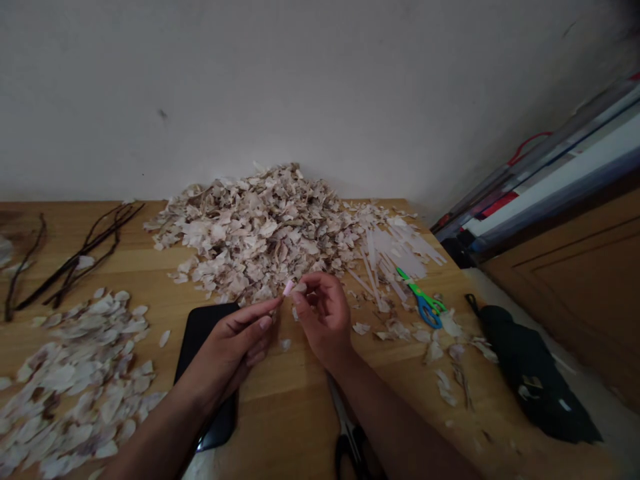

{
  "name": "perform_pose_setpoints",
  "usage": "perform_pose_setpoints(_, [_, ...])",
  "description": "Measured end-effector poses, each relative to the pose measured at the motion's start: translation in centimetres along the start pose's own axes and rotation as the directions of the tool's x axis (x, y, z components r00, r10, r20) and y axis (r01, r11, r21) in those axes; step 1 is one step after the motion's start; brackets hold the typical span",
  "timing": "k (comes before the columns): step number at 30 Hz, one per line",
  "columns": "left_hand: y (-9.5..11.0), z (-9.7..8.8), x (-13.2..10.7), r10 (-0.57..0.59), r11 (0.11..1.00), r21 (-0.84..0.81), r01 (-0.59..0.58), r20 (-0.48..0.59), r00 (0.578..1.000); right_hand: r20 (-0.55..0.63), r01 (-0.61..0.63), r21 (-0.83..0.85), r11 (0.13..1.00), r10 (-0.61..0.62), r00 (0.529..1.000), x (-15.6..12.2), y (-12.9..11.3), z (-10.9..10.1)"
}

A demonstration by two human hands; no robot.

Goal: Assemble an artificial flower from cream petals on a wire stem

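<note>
My left hand [240, 340] is closed, its thumb laid near the index finger. A small pale pink strip [289, 287] stands at the tip of that index finger. My right hand [325, 317] is closed in a pinch with its fingers curled. Between its thumb and index fingertip sits a small dried petal [300, 289], right beside the pink strip. The two hands almost meet in front of a large heap of dried petals [260, 227]. Under my left wrist lies a black phone [207, 320], partly hidden. Black-handled scissors [347, 433] lie beneath my right forearm.
Flatter, paler petals [75, 373] spread over the table's left. Dark twigs [80, 257] lie behind them. To the right are whitish strips [400, 247], green and blue scissors [423, 297] and a dark folded umbrella [535, 367] at the table edge. A wall [300, 87] rises behind.
</note>
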State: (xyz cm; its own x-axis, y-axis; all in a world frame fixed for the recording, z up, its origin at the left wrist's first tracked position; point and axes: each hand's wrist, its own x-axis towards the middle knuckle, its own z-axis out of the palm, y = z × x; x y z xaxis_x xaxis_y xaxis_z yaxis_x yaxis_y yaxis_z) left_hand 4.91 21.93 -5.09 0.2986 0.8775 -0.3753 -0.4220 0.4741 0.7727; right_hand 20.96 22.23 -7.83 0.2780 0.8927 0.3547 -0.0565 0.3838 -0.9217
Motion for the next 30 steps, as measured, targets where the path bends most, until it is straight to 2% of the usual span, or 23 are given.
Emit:
perform_pose_setpoints(12, [-0.18, -0.06, 0.14, 0.02, 1.0, -0.013, -0.02, 0.016, 1.0, -0.007, 0.024, -0.02, 1.0, -0.024, 1.0, 0.1, -0.44, 0.19])
perform_pose_setpoints(30, [0.14, 0.02, -0.05, 0.027, 0.999, -0.021, -0.026, 0.028, 0.999, 0.015, 0.045, -0.086, 0.995, -0.044, 0.999, -0.02, 0.14, -0.21])
